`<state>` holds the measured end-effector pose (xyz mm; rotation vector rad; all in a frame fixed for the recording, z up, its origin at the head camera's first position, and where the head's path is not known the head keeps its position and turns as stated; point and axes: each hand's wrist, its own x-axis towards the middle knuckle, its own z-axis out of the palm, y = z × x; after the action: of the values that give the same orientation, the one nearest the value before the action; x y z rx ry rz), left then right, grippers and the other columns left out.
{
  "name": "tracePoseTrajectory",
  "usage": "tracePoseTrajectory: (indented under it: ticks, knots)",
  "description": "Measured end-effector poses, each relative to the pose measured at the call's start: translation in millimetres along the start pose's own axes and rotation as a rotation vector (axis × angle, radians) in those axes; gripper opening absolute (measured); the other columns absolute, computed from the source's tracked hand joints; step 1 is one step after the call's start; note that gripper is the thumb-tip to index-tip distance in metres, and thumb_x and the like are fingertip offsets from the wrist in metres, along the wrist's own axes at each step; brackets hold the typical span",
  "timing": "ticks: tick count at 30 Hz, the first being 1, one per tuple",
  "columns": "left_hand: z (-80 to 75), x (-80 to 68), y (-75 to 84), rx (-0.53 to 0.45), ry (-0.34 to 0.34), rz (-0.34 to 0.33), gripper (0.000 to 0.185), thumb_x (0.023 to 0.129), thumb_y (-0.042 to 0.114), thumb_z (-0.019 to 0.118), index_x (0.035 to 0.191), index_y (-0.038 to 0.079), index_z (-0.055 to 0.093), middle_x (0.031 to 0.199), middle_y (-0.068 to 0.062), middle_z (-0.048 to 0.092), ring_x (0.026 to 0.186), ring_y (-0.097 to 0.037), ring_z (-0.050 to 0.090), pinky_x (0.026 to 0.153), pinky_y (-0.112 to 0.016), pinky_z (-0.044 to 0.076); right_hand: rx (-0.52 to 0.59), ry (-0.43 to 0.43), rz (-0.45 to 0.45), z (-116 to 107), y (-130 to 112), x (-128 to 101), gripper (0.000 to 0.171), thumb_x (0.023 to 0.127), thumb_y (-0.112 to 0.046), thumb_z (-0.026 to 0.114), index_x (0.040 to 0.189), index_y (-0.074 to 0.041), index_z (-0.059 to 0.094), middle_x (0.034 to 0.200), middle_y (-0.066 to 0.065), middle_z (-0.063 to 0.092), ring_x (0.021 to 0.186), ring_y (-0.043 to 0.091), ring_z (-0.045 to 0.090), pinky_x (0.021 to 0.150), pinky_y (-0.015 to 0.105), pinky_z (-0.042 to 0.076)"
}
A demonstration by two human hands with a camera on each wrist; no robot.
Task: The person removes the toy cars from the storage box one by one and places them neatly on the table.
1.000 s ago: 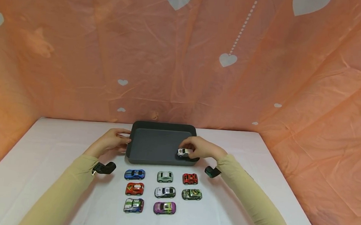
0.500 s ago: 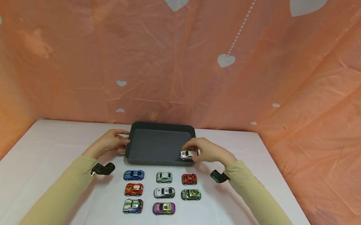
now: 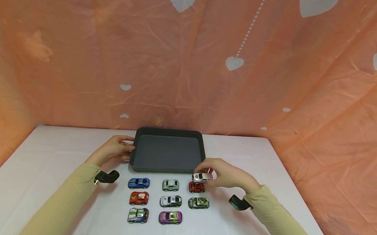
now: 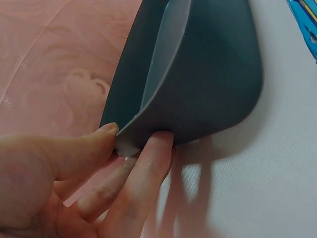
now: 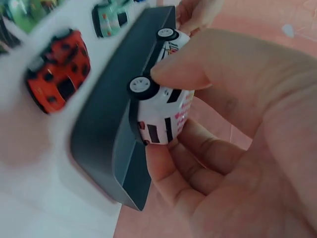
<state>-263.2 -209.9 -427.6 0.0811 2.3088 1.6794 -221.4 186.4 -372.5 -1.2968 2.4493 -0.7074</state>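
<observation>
In the head view, my left hand [image 3: 114,149] is at the left side of a dark grey rectangular tray [image 3: 134,167]. The left wrist view has its thumb [image 4: 106,133] at the rim and a fingertip against the tray's outer wall [image 4: 213,89]. My right hand [image 3: 228,174] pinches a small white toy car [image 3: 201,177] between thumb and fingers, just off the tray's front right corner. In the head view this car partly overlaps a red toy car [image 3: 197,187] on the table. Pink marks and black stripes show on the white car [image 5: 161,119] in the right wrist view.
In front of the tray, several toy cars stand in rows: blue [image 3: 138,183], pale green [image 3: 170,184], red-orange [image 3: 139,198], silver [image 3: 170,201], camouflage green [image 3: 198,202], white-green-blue [image 3: 138,215] and purple [image 3: 170,217]. An orange curtain [image 3: 190,95] hangs behind the white table [image 3: 73,145].
My right hand has lifted the white car out of the tray's right front corner and carried it toward me and rightward, over the front edge. The left hand stays at the tray.
</observation>
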Motion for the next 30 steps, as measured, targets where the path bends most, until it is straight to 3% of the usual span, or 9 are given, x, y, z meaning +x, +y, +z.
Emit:
tracePoseTrajectory:
  ticks: [5, 13, 30]
  knots:
    - [-1.7, -0.4, -1.2, 0.001, 0.007, -0.005, 0.050, 0.094, 0.001, 0.057, 0.138, -0.013, 0.037, 0.115, -0.032, 0.059, 0.082, -0.022, 0.067, 0.073, -0.034, 0.057, 0.008, 0.013, -0.026, 14, -7, -10, 0.037, 0.078, -0.003, 0.073, 0.113, -0.014, 0.067, 0.096, -0.006, 0.058, 0.084, 0.012, 0.051, 0.070, 0.034, 0.050]
    - [-2.2, -1.2, -0.5, -0.008, -0.001, -0.016, 0.052, 0.095, 0.003, 0.057, 0.140, -0.012, 0.036, 0.117, -0.032, 0.058, 0.084, -0.023, 0.067, 0.071, -0.033, 0.057, 0.031, 0.015, -0.014, 35, -15, -25, 0.048, 0.071, 0.006, 0.063, 0.114, -0.014, 0.067, 0.100, -0.006, 0.060, 0.085, 0.009, 0.052, 0.074, 0.027, 0.049]
    - [-2.0, 2.7, -2.7, -0.034, -0.003, -0.012, 0.052, 0.094, 0.001, 0.056, 0.140, -0.012, 0.035, 0.115, -0.031, 0.059, 0.083, -0.021, 0.067, 0.067, -0.032, 0.058, 0.059, 0.070, -0.003, 63, -21, -50, 0.036, 0.076, 0.001, 0.071, 0.109, -0.014, 0.067, 0.105, -0.011, 0.061, 0.090, 0.004, 0.054, 0.081, 0.026, 0.048]
